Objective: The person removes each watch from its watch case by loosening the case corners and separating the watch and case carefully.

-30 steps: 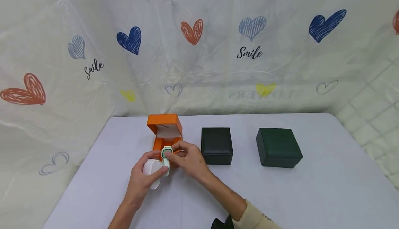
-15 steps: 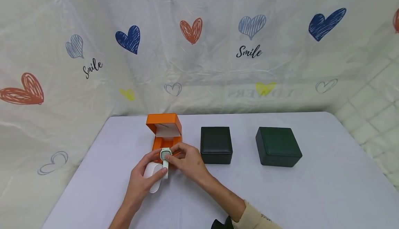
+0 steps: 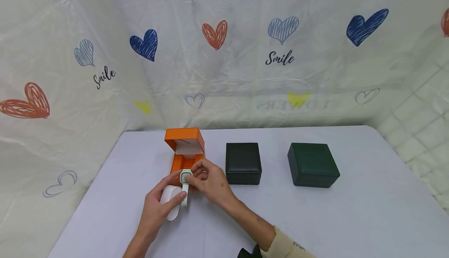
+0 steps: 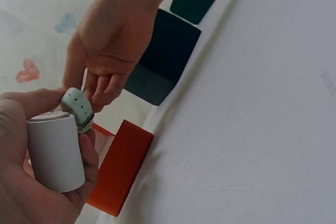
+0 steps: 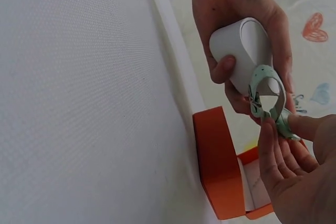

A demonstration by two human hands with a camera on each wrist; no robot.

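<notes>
My left hand [image 3: 151, 207] grips a white oval watch cushion [image 3: 170, 192], its fingers curled round it. At the cushion's end is a pale mint-green wristwatch [image 3: 186, 177], which my right hand [image 3: 214, 182] pinches between thumb and fingers, thumb at the dial. The strap [image 4: 77, 103] touches the left fingers in the left wrist view. In the right wrist view the strap forms a curved loop beside the cushion [image 5: 231, 45], not around it. Just behind both hands, an orange watch box [image 3: 184, 134] stands with its lid up; the hands partly hide its inside.
To the right of the orange box stand a closed black box [image 3: 243, 162] and a closed dark green box [image 3: 313, 164]. A white cloth covers the table [image 3: 280, 215]. Behind it hangs a pale curtain [image 3: 242, 0] printed with hearts. A black object [image 3: 250, 252] shows at the bottom edge.
Both hands have shifted slightly toward the person, carrying the watch and cushion lower in the head view. The watch face has turned more upward. The boxes have stayed put.
</notes>
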